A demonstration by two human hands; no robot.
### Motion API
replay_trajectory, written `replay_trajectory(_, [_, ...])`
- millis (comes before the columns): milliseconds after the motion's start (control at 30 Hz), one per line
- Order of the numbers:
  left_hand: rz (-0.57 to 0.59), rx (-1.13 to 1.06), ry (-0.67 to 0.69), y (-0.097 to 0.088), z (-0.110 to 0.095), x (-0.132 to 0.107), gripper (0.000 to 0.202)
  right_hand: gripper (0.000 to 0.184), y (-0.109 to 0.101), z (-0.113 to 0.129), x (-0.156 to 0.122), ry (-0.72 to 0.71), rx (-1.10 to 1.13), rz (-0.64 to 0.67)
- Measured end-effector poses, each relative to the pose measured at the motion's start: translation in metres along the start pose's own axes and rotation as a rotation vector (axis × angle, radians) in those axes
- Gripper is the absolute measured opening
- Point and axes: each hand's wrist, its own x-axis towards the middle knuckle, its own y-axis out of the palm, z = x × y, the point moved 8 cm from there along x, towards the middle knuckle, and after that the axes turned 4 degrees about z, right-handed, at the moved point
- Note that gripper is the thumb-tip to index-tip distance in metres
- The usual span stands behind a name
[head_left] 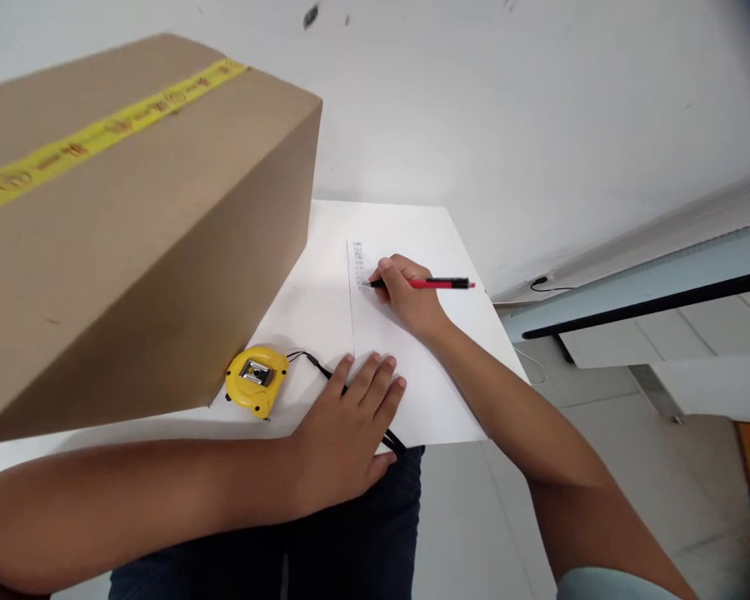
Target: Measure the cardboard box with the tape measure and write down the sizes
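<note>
My right hand (409, 296) is closed around a red and black pen (441, 283). The pen's tip meets a white sheet of paper (406, 383), beside a short column of handwriting too small to read. Flat on the near edge of the paper lies my left hand (350, 425), fingers stretched out, pressing over a black wrist strap (316, 362). That strap runs to a yellow tape measure (256, 381), which rests on the white table (306, 296) to the left of my left hand. The tape's blade is not drawn out.
A large cardboard box (250, 225) with yellow printed tape (118, 125) across its top fills the left of the table. Behind the table stands a white wall (475, 108). On the right are a cable (550, 286), white furniture (693, 333) and a tiled floor.
</note>
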Motion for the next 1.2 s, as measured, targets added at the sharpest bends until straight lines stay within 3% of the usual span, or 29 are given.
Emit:
replay_trajectory(167, [-0.017,-0.004,0.002,0.0006,-0.0009,0.0009,0.081,0.046,0.0,0.0045,0.0009,0.01,-0.112,0.002])
replay_trajectory(1200, [0.004,-0.022,0.01,0.0012,-0.0027,0.0016,0.081,0.046,-0.0053,0.0049,-0.0003,0.003,-0.097,-0.028])
